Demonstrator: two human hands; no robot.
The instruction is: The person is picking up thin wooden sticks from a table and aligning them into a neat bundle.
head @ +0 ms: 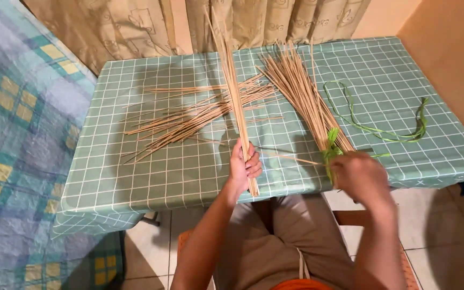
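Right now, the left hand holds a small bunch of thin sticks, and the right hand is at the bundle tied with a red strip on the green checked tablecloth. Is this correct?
Not quite: the strip is green, not red. The head view shows the left hand holding a small bunch of thin sticks, and the right hand at the bundle tied with a green strip on the green checked tablecloth.

Tablecloth (151, 177) green, white grid; sticks (296, 86) tan; ribbon (382, 131) green; bedcover (12, 134) blue-yellow plaid.
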